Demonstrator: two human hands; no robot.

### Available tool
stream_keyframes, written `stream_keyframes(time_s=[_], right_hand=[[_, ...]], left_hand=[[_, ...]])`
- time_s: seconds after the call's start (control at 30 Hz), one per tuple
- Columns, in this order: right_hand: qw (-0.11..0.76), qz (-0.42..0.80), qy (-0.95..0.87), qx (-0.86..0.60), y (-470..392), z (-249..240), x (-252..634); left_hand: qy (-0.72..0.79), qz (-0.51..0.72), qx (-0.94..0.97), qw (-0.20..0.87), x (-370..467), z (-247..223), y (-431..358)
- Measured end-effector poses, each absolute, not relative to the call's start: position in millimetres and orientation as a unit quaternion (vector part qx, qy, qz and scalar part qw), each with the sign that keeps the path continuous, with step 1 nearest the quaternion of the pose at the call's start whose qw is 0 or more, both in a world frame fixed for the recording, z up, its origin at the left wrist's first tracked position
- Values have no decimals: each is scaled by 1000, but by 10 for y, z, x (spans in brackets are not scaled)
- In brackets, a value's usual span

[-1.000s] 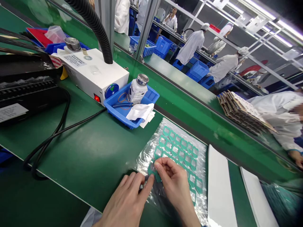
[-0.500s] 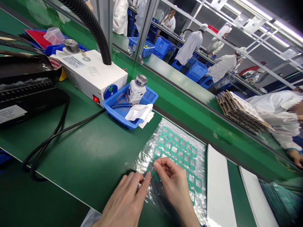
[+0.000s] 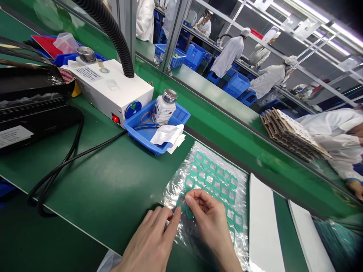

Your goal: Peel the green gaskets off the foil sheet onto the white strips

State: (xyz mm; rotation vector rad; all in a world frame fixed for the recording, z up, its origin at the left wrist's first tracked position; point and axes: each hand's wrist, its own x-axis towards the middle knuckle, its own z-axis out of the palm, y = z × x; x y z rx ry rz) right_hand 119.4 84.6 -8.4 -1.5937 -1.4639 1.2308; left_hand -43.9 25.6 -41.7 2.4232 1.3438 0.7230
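Rows of thin green frame-shaped pieces (image 3: pixel 217 186) lie on a clear plastic sheet (image 3: pixel 241 175) in front of me. At the sheet's near left corner, my right hand (image 3: pixel 210 219) pinches the edge of one green frame-shaped piece (image 3: pixel 181 201) between thumb and forefinger, its other fingers curled in. My left hand (image 3: pixel 153 236) rests palm down beside it. Its thumb tip touches that piece's lower edge, and its bent fingers lie apart from the thumb at the border of the sheet. What is under the left palm is hidden.
A blue tray (image 3: pixel 141 141) holds a white bottle (image 3: pixel 163 109), pliers and white wipes. Behind it stands a white box (image 3: pixel 113 90) with a black hose (image 3: pixel 113 34). Black cables (image 3: pixel 82 155) cross the left side. White strips (image 3: pixel 263 223) lie right; a co-worker's sleeve (image 3: pixel 334 151) is beyond.
Both hands stay almost where they were, the right hand still pinching the piece. The whole view has shifted very slightly. At far right, the co-worker's arm has moved a little.
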Motion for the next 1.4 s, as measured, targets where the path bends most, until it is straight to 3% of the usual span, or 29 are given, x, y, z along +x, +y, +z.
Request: stream_keyframes(time_s=[1.4], right_hand=[[304, 445, -588, -603, 841, -102, 1188]], left_hand=[[456, 185, 864, 111, -443, -364, 291]])
